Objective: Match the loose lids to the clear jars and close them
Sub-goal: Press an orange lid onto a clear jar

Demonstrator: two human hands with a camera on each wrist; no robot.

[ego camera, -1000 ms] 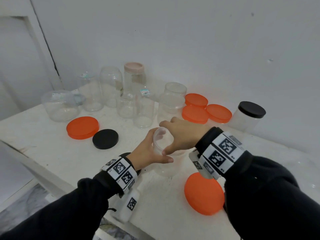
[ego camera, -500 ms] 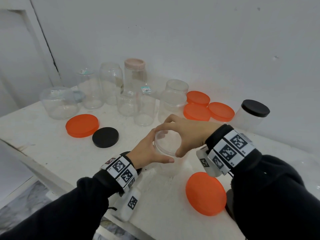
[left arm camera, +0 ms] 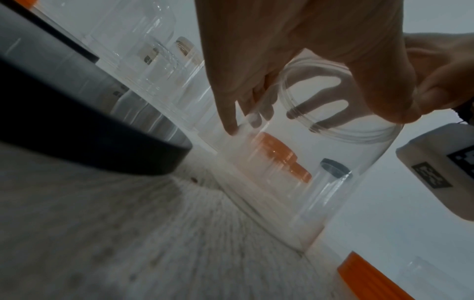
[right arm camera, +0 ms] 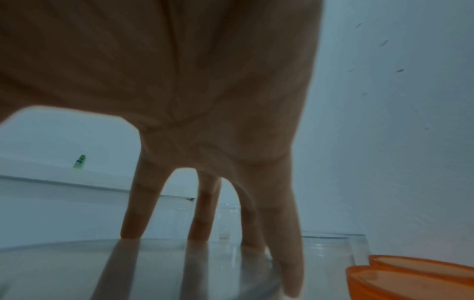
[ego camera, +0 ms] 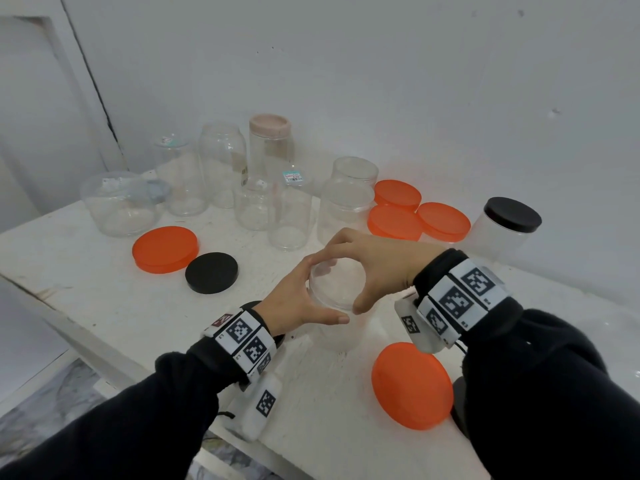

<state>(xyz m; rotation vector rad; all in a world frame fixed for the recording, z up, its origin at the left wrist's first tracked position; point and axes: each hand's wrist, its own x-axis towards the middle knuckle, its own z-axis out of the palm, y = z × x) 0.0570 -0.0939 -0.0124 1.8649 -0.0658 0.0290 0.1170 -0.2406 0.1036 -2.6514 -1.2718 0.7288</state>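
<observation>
A clear jar [ego camera: 337, 337] stands on the white table [ego camera: 104, 292] in front of me, with a clear lid [ego camera: 337, 285] on its mouth. My left hand [ego camera: 294, 299] grips the jar's side just under the rim, thumb toward me. From above, my right hand [ego camera: 377, 268] holds the lid, thumb at the near edge and fingers curled over the far edge. The left wrist view shows the jar [left arm camera: 295, 172] and my left fingers [left arm camera: 231, 119] against its wall. In the right wrist view my right fingers [right arm camera: 287, 253] reach down to the lid [right arm camera: 153, 263].
Several open clear jars [ego camera: 287, 216] stand at the back, one with a pink lid [ego camera: 270, 125]. Loose orange lids lie at the left [ego camera: 165, 248], front right [ego camera: 412, 384] and back right [ego camera: 394, 221]. A black lid [ego camera: 212, 271] lies left; a frosted black-capped jar [ego camera: 498, 233] stands right.
My right hand has turned on the lid: its wrist swung right and toward me and the thumb came round to the near edge. The left hand kept its hold on the jar.
</observation>
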